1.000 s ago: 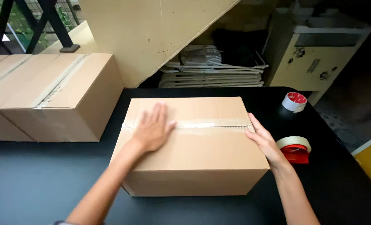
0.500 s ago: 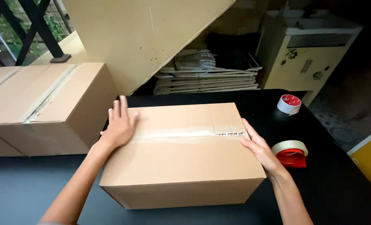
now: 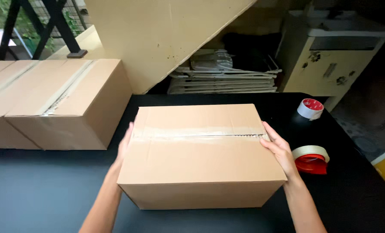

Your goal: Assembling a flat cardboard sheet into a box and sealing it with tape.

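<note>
Black flat tabletop (image 3: 37,194): one, under everything. At its left edge, long brown cardboard cartons (image 3: 58,103) taped shut along the top, side by side: two in view, the farther one cut off by the frame.

Mid-table, near the front edge: one brown cardboard box (image 3: 201,159), flaps closed, one strip of clear tape along the top seam. Clasped at both ends. Judged as the gripping stage, with the sealing apparently done and the box flat on the table, not raised.

Left hand (image 3: 125,144): pressed flat to the left end at the seam, fingers straight and close together, tips mostly hidden behind the box edge. Right hand (image 3: 281,151): laid along the right end, fingers extended and together, holding nothing but the cardboard.

Judged need for any shift of the box: even inward pressure from both palms, or fingers hooked under the bottom edge, since flat hands alone may slip.

Right of the box, apart from it: two tape rolls, a pale roll on a red dispenser (image 3: 312,156) just beside the right hand, and a white roll with a red core (image 3: 310,108) farther back.
</note>
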